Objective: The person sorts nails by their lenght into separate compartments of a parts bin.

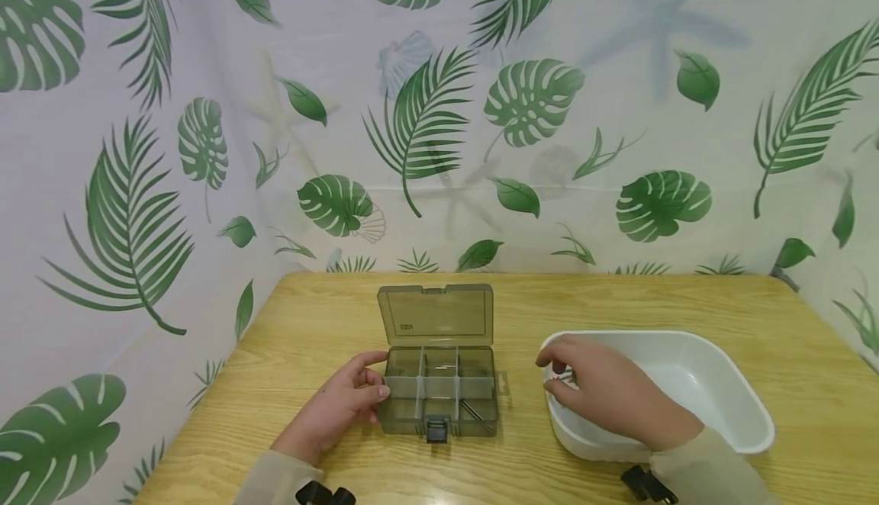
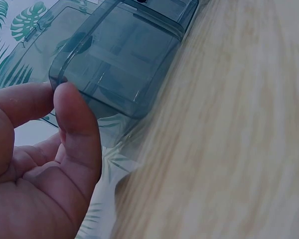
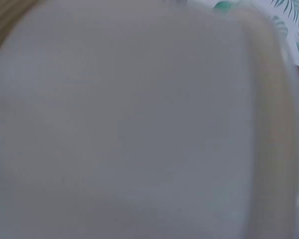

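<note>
Fingers of the left hand (image 1: 346, 397) grip the divided box (image 1: 437, 400), lower centre, its long axis left-right, latch (image 1: 436, 430) toward the bottom edge; right hand (image 1: 611, 392) over the white tray (image 1: 700, 383), lower right; cannot tell whether it pinches anything.

Wearing a plain, pale beige left sleeve (image 1: 275, 482) and a matching right sleeve (image 1: 710, 471), stopping near the wrists. Also sporting a small, black, two-lobed left wrist fitting (image 1: 313, 492) and a similarly black, blocky right wrist fitting (image 1: 639, 482).
</note>
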Demonstrator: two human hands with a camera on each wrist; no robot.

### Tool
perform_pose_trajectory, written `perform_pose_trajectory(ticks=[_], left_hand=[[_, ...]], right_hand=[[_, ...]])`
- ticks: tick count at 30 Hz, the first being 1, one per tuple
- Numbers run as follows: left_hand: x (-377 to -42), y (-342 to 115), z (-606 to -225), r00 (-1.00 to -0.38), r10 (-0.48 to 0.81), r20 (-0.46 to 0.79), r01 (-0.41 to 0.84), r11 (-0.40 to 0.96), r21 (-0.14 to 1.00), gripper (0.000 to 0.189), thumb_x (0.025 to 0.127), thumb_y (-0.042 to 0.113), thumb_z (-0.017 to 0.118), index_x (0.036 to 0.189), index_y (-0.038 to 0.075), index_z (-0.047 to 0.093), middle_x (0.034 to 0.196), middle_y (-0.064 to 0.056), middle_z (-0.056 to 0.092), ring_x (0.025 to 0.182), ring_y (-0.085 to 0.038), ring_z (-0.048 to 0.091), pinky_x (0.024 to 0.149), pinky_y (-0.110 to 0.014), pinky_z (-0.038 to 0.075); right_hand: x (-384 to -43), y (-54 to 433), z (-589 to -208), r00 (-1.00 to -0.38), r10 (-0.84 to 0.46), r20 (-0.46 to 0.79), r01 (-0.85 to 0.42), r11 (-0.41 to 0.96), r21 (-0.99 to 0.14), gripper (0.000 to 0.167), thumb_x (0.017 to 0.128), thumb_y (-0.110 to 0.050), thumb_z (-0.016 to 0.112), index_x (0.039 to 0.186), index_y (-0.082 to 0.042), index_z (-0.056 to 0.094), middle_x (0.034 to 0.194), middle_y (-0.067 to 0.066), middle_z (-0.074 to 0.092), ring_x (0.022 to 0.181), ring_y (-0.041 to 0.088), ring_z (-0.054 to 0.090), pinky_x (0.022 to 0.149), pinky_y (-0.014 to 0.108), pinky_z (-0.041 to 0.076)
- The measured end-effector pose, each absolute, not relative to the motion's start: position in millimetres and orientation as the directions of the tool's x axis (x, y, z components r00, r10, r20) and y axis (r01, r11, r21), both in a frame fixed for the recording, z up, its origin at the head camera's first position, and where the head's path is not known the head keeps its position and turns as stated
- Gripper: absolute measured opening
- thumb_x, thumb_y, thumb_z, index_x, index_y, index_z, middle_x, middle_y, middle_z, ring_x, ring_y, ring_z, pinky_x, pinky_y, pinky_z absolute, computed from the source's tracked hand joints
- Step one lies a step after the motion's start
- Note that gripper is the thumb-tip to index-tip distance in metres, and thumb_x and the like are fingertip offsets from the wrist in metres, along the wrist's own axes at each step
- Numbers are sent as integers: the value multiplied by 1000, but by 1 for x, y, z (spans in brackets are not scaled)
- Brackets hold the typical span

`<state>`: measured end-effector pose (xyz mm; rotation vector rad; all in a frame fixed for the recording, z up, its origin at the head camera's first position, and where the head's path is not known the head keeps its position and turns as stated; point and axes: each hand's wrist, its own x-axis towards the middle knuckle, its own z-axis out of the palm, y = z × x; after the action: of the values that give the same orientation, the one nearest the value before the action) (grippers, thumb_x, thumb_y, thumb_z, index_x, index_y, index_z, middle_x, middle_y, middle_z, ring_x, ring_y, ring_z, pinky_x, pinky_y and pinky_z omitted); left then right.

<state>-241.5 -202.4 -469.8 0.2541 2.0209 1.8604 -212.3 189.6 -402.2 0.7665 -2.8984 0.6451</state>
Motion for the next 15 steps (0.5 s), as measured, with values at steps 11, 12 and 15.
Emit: perform_pose_trajectory(ticks=[11, 12, 15], left_hand=[[-242, -203, -472, -908, 387, -157, -125, 107, 986, 65, 100, 12, 65, 156, 4, 32, 103, -10, 50, 81, -19, 51, 63, -31, 52], [-242, -204, -472, -909, 385, -157, -125, 108, 986, 65, 100, 12, 65, 156, 4, 32, 103, -10, 50, 81, -19, 51, 63, -31, 52], [-244, -205, -472, -911, 383, -155, -121, 111, 986, 66, 100, 12, 65, 156, 4, 32, 102, -10, 50, 80, -19, 52, 63, -31, 53]], right_hand=[[-216, 267, -416, -937, -349, 28, -335, 871, -358, 24, 89, -22, 76, 113, -19, 70, 98, -9, 62, 85, 11, 55, 70, 35, 49], [-217, 274, -418, -939, -344, 13, -325, 874, -360, 25, 89, -22, 76, 113, -18, 70, 97, -9, 61, 84, 12, 55, 69, 34, 49], [-219, 293, -423, -945, -325, -30, -292, 885, -362, 26, 88, -23, 78, 112, -17, 70, 97, -7, 61, 83, 12, 54, 68, 33, 49]])
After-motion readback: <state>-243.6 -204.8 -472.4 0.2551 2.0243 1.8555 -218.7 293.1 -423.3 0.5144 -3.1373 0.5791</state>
